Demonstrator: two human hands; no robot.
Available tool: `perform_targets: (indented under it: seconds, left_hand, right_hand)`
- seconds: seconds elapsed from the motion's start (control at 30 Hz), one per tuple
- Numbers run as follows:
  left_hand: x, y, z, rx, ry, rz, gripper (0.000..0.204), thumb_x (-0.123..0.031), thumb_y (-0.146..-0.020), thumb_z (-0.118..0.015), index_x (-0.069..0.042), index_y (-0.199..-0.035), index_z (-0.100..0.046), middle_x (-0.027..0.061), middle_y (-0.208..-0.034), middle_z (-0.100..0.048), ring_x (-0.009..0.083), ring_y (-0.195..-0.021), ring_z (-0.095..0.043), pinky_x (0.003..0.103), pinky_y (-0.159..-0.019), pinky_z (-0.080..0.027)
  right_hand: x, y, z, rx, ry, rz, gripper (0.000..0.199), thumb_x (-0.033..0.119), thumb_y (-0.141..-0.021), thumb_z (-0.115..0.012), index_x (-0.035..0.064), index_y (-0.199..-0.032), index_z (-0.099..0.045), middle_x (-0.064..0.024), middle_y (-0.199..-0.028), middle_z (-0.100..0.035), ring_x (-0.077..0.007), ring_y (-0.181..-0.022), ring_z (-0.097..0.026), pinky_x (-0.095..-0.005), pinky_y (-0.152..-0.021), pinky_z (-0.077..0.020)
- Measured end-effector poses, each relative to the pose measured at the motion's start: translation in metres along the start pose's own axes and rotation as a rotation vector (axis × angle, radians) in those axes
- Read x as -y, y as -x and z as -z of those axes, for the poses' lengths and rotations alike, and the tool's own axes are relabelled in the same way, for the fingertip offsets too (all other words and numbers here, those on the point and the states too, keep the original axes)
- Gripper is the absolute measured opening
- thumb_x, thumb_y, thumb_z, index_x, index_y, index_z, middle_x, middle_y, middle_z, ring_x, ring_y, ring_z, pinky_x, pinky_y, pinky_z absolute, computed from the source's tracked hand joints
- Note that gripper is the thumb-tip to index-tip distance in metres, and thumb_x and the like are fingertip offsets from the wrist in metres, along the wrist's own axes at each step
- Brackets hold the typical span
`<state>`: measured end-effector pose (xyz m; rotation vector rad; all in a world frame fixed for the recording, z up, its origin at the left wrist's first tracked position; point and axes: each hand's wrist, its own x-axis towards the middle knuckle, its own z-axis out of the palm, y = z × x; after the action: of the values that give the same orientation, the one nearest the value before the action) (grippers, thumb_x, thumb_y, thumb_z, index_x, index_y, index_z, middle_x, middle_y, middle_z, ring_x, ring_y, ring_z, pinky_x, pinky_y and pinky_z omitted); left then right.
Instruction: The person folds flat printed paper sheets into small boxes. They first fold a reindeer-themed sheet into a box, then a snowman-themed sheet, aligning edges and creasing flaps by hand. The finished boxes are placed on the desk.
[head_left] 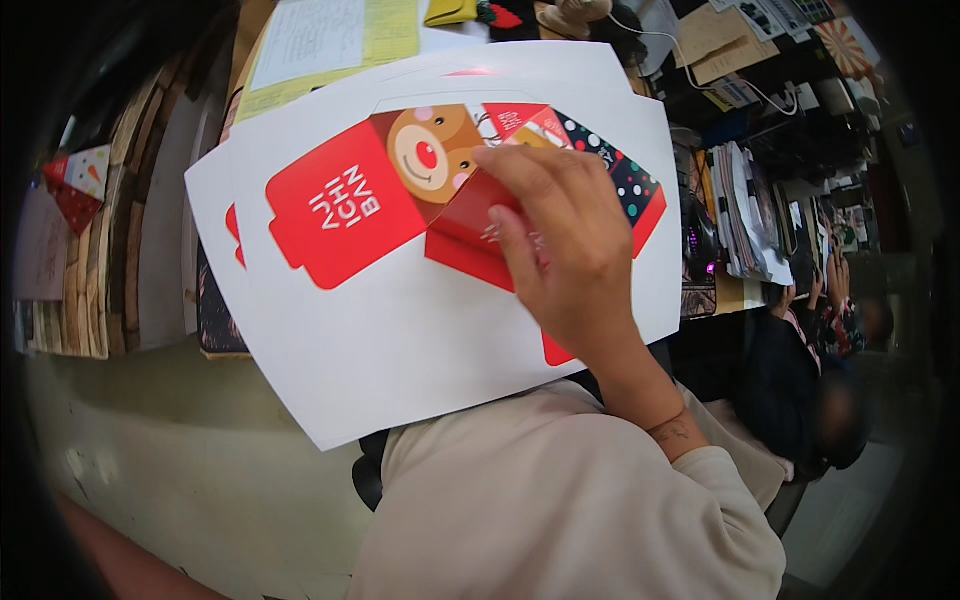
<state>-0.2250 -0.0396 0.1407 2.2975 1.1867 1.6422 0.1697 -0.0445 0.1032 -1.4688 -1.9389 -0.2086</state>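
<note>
Card [380, 330], white with bright printed panels, lay across the table [738, 297] and reached out toward the person's lap [540, 480]. Another sheet [212, 192] lay under it, jutting past its left edge. On the card a red panel [345, 205] stood beside a deer face [430, 155], and a dotted panel [622, 182] showed beyond the knuckles.

The right hand [545, 220] arched over a red fold [465, 222] that seemed to stand up from the white. Thumb and forefinger were set a little apart, in a fairly narrow curve around that part; whether their pads pinched it, I could not tell. The left hand was out of sight, so its grip could not be told; only a bare forearm [130, 560] showed at the lower left.

Done well, handling the fold probably called for a light touch, with pressure spread along its edge rather than at one point, since thin card could dent or bow. The part overhanging the table probably wanted support too, and the sheets were best stopped from sliding against each other.
</note>
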Motion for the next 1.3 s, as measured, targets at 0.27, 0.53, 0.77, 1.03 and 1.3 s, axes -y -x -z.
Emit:
perform_targets:
  seconds: [0.27, 0.53, 0.77, 1.03, 1.3]
  left_hand:
    - [0.013, 0.020, -0.038, 0.120, -0.084, 0.212, 0.043, -0.031, -0.095, -0.036, 0.004, -0.106, -0.057, 0.0237, -0.111, -0.056, 0.0338, -0.098, -0.057, 0.038, -0.084, -0.048]
    - [0.009, 0.014, -0.049, 0.174, -0.093, 0.232, 0.044, -0.034, -0.096, -0.035, 0.004, -0.105, -0.056, 0.0215, -0.106, -0.056, 0.0311, -0.093, -0.057, 0.036, -0.079, -0.049]
    - [0.005, 0.010, -0.054, 0.193, -0.103, 0.230, 0.045, -0.036, -0.097, -0.035, 0.003, -0.103, -0.055, 0.0196, -0.103, -0.056, 0.0288, -0.088, -0.057, 0.035, -0.074, -0.050]
    - [-0.001, 0.003, -0.060, 0.216, -0.094, 0.205, 0.047, -0.039, -0.097, -0.034, 0.002, -0.101, -0.054, 0.0173, -0.098, -0.056, 0.0262, -0.083, -0.058, 0.033, -0.069, -0.051]
    - [-0.009, -0.008, -0.063, 0.215, -0.086, 0.124, 0.048, -0.042, -0.098, -0.033, 0.002, -0.100, -0.053, 0.0151, -0.094, -0.056, 0.0236, -0.078, -0.058, 0.031, -0.064, -0.052]
  right_hand:
    - [0.000, 0.012, 0.002, 0.010, 0.039, 0.057, 0.039, 0.001, -0.071, -0.068, 0.0103, -0.109, -0.065, -0.0069, -0.103, -0.058, -0.0264, -0.093, -0.054, -0.0385, -0.076, -0.0423]
    - [-0.022, 0.039, 0.051, -0.225, 0.047, 0.036, 0.041, 0.000, -0.073, -0.077, 0.0058, -0.109, -0.057, -0.0124, -0.110, -0.057, -0.0263, -0.098, -0.058, -0.0341, -0.083, -0.0501]
    - [-0.087, 0.056, 0.085, -0.628, -0.049, -0.156, 0.037, -0.005, -0.081, -0.071, -0.0005, -0.112, -0.050, -0.0189, -0.119, -0.054, -0.0218, -0.108, -0.056, -0.0334, -0.090, -0.0512]
    - [-0.118, 0.079, 0.111, -0.665, -0.131, -0.205, 0.034, -0.008, -0.082, -0.068, -0.0001, -0.109, -0.050, -0.0235, -0.125, -0.053, -0.0261, -0.117, -0.056, -0.0341, -0.090, -0.0521]
    - [-0.128, 0.094, 0.123, -0.641, -0.177, -0.217, 0.032, -0.009, -0.083, -0.066, 0.0004, -0.109, -0.049, -0.0271, -0.126, -0.054, -0.0285, -0.117, -0.056, -0.0355, -0.093, -0.0506]
